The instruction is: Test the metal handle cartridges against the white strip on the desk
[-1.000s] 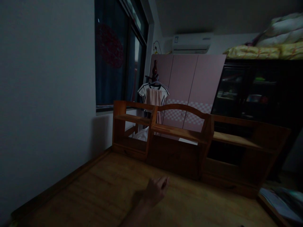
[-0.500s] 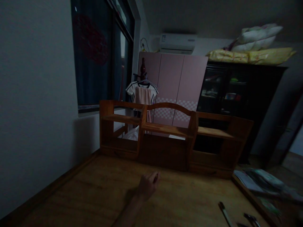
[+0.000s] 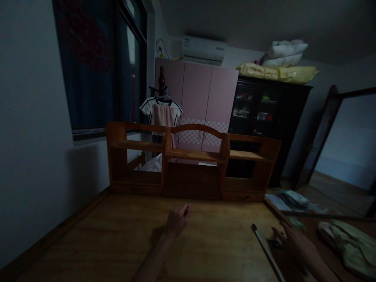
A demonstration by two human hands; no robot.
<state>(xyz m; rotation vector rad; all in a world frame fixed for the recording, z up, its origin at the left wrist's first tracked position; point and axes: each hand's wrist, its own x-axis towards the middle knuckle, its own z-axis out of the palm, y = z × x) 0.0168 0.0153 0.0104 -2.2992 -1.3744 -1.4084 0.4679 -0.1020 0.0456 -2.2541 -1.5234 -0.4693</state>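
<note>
My left hand (image 3: 176,221) is held over the middle of the wooden tabletop (image 3: 117,239), its fingers curled together. Whatever sits in that pinch, if anything, is too dark and small to make out. At the right side of the table, my right hand (image 3: 295,241) reaches in with fingers apart, just above a small dark tool (image 3: 275,243) that it partly covers. Whether the fingers touch the tool I cannot tell. Left of this hand lies a long thin stick with a dark end (image 3: 266,248).
A wooden shelf unit (image 3: 194,156) stands along the table's far edge. The white wall (image 3: 35,164) borders the left side. Beyond the right edge are papers (image 3: 289,200) and a pale cloth bag (image 3: 352,244). Behind stand a pink wardrobe (image 3: 195,90) and a dark cabinet (image 3: 289,117).
My right hand has come into view from the lower right, over the dark tool. The view has turned right. My left hand stays curled over the table.
</note>
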